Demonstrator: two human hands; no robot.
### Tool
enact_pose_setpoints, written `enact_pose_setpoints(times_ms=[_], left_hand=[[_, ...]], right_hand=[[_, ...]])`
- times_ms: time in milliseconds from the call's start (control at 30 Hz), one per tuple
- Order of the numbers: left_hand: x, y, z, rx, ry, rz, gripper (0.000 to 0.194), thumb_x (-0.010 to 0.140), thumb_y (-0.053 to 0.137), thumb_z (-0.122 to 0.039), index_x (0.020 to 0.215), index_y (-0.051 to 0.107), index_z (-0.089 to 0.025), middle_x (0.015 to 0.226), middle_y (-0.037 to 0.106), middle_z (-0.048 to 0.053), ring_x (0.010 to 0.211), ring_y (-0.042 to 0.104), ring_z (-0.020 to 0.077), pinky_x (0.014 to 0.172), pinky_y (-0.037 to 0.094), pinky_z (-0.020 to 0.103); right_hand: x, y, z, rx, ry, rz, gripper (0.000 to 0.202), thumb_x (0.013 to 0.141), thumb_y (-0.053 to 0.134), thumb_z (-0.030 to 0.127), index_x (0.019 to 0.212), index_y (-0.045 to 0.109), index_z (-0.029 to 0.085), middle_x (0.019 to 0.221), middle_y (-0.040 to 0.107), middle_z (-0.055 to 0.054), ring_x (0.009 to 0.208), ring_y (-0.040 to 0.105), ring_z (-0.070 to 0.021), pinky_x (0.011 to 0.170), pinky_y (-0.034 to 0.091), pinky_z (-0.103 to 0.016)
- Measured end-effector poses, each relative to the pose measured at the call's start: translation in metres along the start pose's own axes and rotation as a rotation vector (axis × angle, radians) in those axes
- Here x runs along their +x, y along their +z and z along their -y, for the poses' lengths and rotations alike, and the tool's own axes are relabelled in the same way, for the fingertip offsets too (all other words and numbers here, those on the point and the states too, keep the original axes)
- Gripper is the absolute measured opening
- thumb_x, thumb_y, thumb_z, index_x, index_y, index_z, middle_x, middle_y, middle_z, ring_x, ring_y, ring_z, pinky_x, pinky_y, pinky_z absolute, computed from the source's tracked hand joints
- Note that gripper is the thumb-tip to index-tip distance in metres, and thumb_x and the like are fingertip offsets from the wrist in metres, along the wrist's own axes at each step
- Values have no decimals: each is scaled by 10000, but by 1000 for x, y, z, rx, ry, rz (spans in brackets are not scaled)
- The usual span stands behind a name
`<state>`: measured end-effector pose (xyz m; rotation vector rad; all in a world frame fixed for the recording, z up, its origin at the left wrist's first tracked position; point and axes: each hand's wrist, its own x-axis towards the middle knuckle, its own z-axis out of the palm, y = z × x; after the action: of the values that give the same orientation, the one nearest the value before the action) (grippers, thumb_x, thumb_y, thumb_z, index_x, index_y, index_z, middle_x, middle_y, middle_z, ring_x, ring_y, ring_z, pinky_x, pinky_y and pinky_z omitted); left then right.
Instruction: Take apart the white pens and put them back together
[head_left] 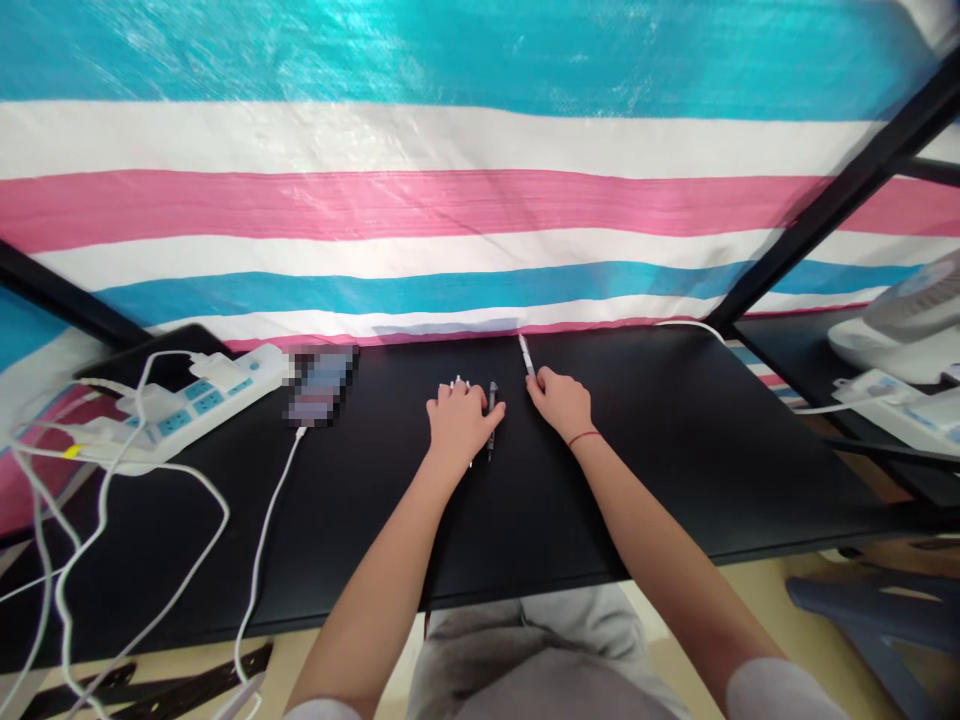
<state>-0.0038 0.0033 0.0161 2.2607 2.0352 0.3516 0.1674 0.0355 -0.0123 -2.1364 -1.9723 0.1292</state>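
My left hand (459, 422) lies palm down on the black table (675, 440), covering several pens whose white tips poke out past the fingers. A dark pen (491, 415) lies right beside it, touching the thumb side. My right hand (561, 402) is closed around a white pen (526, 357) that points away from me toward the striped tarp. A thin red string circles that wrist.
A white and blue power strip (187, 400) with plugged chargers and loose white cables sits at the left. A phone (322, 385) lies next to it, cabled. A black frame post (832, 200) slants at right, with a white appliance (900, 320) beyond it.
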Motion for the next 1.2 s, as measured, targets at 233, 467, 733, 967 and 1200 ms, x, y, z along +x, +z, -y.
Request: enact_pose_setpoints(times_ms=[233,467,733,967,1200], left_hand=[[-1,9,-2,-27,57,-7,228,849,549,-378,802,646,-178,995,614,131,1015,512,336,847,385,479],[2,4,-4,-164,376,-72,189,891,515,-338,882,626,-185,916,587,78,922,549,239,870,415,374],[8,5,2,-314,344,82,274,961,389,-359,1091,549,-179,988,636,90,935,617,234,805,454,327],[11,-1,8,-289,368,174,264,963,349,-384,896,538,-212,731,600,38,733,624,223,683,433,298],[12,-7,15,-400,399,131,274,950,375,-376,870,578,-211,800,624,39,765,604,200,726,441,301]], right_hand=[[-2,-2,-9,290,-24,-89,357,908,427,498,759,585,215,623,603,-22,621,591,-183,585,346,-257],[-9,-10,-14,974,-189,24,368,848,528,557,833,598,196,552,562,31,500,521,-118,537,415,-237],[-8,-22,-16,1376,-13,52,395,780,636,562,760,542,179,563,619,1,429,556,-106,388,409,-205],[-10,-35,-30,1349,-183,156,339,776,674,496,862,568,186,627,628,3,530,614,-130,457,523,-241],[-12,-35,-26,1316,-172,193,352,794,649,497,955,556,199,757,653,-17,636,654,-151,570,581,-304]])
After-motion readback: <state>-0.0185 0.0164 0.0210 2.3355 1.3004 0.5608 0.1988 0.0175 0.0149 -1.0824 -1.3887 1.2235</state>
